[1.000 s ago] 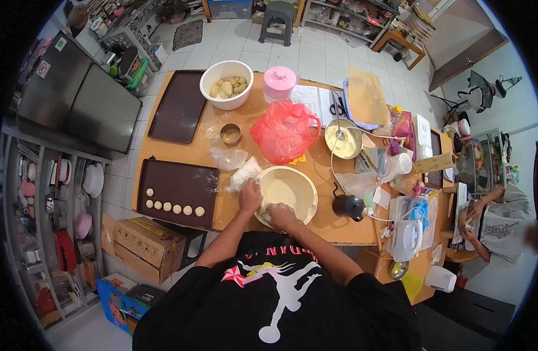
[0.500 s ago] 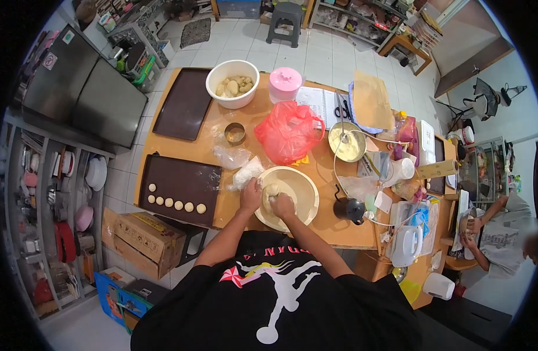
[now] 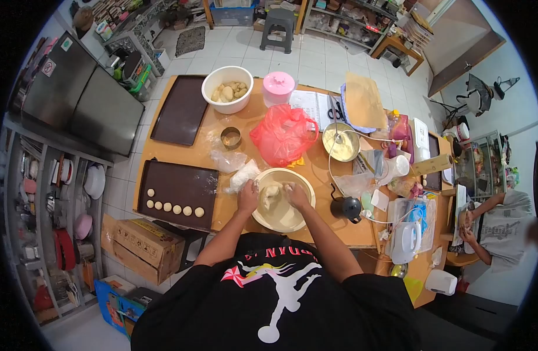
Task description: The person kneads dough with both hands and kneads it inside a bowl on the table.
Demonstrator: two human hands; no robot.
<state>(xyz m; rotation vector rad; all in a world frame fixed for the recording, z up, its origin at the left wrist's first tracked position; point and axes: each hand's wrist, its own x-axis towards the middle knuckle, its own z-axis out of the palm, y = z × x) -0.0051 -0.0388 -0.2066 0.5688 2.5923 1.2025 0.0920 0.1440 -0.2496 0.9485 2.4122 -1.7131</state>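
Observation:
A lump of pale dough [image 3: 271, 196] lies in the large cream bowl [image 3: 287, 220], uneven and stretched on top. At the bowl's left side, my left hand [image 3: 248, 196] is closed on the rim. My right hand [image 3: 297, 196] is over the right part of the bowl, apart from the lump, with loosely bent fingers and nothing visible in them. Just beyond my left hand lies a white floury bag [image 3: 244, 175]. The dark tray [image 3: 181, 182] on the left holds several small dough balls [image 3: 177, 209].
A red plastic bag [image 3: 282, 137] sits behind the bowl, near a metal ring [image 3: 230, 138]. Farther back are a white tub [image 3: 227, 104] of dough pieces and a second dark tray [image 3: 178, 112]. A black pot [image 3: 346, 209] stands on the right. Another person [image 3: 503, 228] works at far right.
My right hand has lifted off the dough and moved right. The dough now shows more plainly and looks more stretched. My left hand stays at the bowl's left side. The view has shifted slightly.

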